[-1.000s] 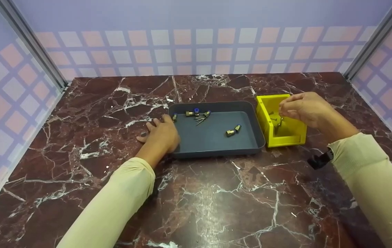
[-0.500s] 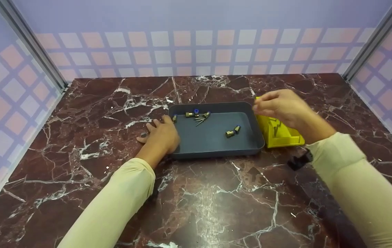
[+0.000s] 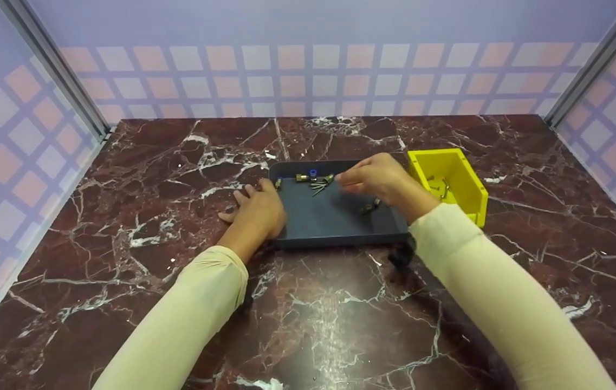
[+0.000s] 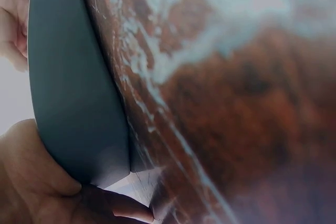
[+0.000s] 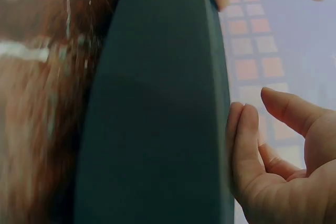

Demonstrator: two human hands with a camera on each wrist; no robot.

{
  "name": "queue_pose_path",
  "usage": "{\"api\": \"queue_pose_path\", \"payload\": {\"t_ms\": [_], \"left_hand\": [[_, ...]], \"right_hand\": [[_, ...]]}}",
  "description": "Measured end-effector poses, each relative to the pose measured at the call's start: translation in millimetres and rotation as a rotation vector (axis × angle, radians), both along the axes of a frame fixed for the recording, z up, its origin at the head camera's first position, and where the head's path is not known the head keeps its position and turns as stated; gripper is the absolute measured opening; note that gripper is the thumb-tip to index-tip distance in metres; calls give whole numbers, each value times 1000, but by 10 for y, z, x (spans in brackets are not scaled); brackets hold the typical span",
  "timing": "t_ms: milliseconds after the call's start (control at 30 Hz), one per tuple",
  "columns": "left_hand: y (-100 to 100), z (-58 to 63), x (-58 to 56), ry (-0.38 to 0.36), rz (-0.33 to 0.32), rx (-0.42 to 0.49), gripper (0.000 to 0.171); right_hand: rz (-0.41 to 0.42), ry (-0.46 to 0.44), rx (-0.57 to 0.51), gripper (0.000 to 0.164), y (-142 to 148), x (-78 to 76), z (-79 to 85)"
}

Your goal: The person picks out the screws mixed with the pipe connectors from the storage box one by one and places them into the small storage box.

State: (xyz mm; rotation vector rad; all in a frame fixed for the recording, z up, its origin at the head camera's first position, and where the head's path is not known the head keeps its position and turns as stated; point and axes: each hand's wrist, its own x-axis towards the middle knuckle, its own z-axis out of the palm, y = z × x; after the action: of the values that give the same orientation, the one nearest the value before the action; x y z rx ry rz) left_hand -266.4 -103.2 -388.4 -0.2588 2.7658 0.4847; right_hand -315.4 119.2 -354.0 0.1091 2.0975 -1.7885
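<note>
My left hand [image 3: 259, 211] rests against the left end of a dark grey tray [image 3: 335, 222], fingers spread; the left wrist view shows its palm at the tray's wall [image 4: 79, 87]. Over the tray's right part, my right hand [image 3: 378, 179] reaches in. In the right wrist view its thumb stands apart from the fingers [image 5: 247, 140], with nothing between them. Near the fingertips lie a brass fitting [image 3: 329, 177] and several thin screws [image 3: 318, 187]. Farther left are a brass fitting [image 3: 301, 177], one with a blue collar [image 3: 313, 174] and another [image 3: 279, 183]. More fittings [image 3: 368, 207] lie partly hidden below my right hand.
A yellow bin [image 3: 462, 176] stands right of the tray, with several small screws [image 3: 445, 189] inside. Both stand on a dark red marbled table [image 3: 308, 319]. Tiled-pattern panels [image 3: 286, 59] enclose the back and sides. A black device hangs below my right wrist.
My right hand has moved left from over the yellow bin to over the tray. My left hand has stayed at the tray's left end.
</note>
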Motion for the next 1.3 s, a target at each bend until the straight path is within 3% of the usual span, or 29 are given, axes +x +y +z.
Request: {"api": "queue_pose_path", "payload": {"t_ms": [133,267,400,600,833,1033,1300], "left_hand": [[1,-3,-13,8,0,0,80],[-7,-14,-24,0,-5,-1,77],[-2,-13,-23,0,1,5,78],[5,-3,-20,3,4,11,80],[8,-9,-6,6,3,17,79],[11,5,-10,-5,-10,6,81],[14,-8,-29,-20,0,-5,82]], "right_hand": [[-35,-39,-21,6,-144,-49,-54],[-90,-75,-17,15,-233,-102,-113],[-130,-75,54,22,-273,-134,-152],[-154,-37,197,40,-305,-130,-182],[-132,124,684,58,-394,-91,-191],[-166,130,746,65,-472,-102,-189],[-95,134,812,66,-447,-124,-180]]}}
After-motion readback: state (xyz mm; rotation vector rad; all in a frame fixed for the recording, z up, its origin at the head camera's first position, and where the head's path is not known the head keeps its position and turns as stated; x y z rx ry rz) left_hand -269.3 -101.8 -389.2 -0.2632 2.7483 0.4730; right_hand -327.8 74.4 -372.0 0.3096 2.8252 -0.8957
